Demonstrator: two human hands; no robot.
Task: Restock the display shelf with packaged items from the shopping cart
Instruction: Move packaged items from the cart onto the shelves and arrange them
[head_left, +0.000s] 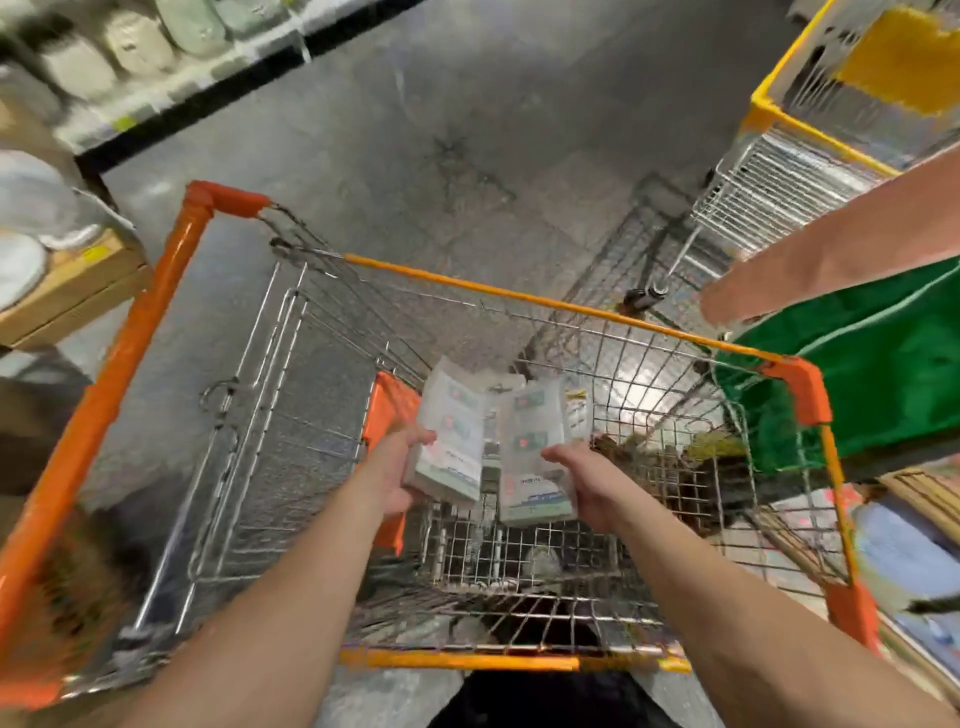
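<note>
Orange-framed cart (156, 322) looks nearly emptied; left hand (395, 467) grips one packet (452, 436), right hand (582, 478) another packet (535, 452), both unshelved.

the shopping cart (545, 304) is open at the top, so hands can pass straight down into the wire basket. its orange-edged rim and wire sides wall the basket in on all four sides. both hands sit inside the basket, the left hand (392, 475) and right hand (589, 486) each gripping a packet (452, 441) (535, 457), which take up the middle. a green bag (857, 374) hangs over the right corner. another person's arm (831, 254) crosses above that corner. bare floor (415, 130) lies beyond the front rim, a shelf (156, 67) edges the left.
</note>
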